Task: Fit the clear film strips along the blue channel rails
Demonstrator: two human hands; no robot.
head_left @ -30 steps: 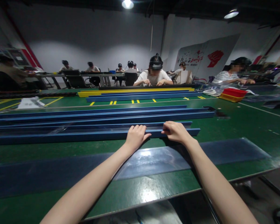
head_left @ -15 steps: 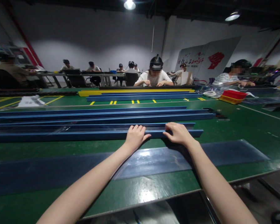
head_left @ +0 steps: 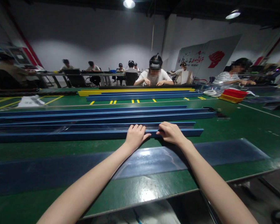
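while both hands sit side by side on the nearest blue rail, the left hand lies with fingers curled over its top edge and thumb along the near face, and the right hand does the same just beside it, both gripping the rail rather than lying flat. the rail runs across the green table, parallel to more blue rails just behind it, with a clear film spread between the rail and the table's near edge.

to handle it well, i judge the two hands are too close together and far toward the right end for so long a piece; spreading them would keep it from swinging or sagging. an even pull with both hands should keep it parallel to the rails behind and stop it from catching them. sliding it low over the film, not dragging its end across, would likely avoid creasing the sheet. a red tray and other people sit well apart at the far side.
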